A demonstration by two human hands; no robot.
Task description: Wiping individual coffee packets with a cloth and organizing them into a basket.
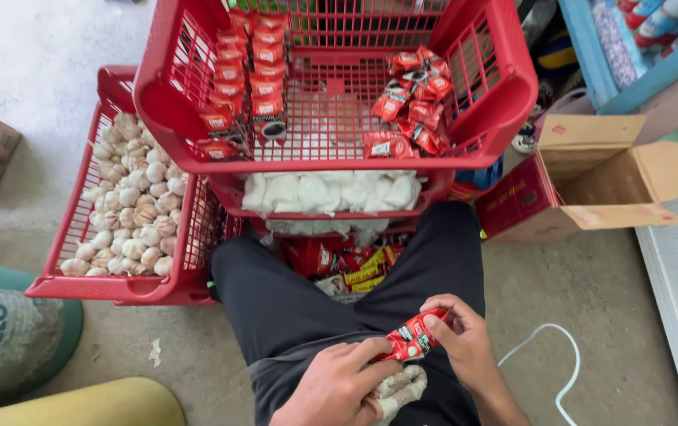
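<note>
Both my hands hold a small red sachet (412, 338) over my lap. My left hand (337, 380) pinches its lower left end, and my right hand (462, 338) grips its upper right end. A white cloth (399, 392) lies on my lap under the left hand. In front of my knees stands a red plastic crate (504, 79). A row of red sachets (246, 75) lines its left side and a loose pile of the same sachets (410, 106) lies at its right.
A lower red crate (229, 197) holds white bags (331, 192). At left, another red crate (118, 288) is full of garlic bulbs (130, 205). An open cardboard box (591, 173) sits right. More packets (347, 264) lie between my legs. A white cable (548, 355) lies right.
</note>
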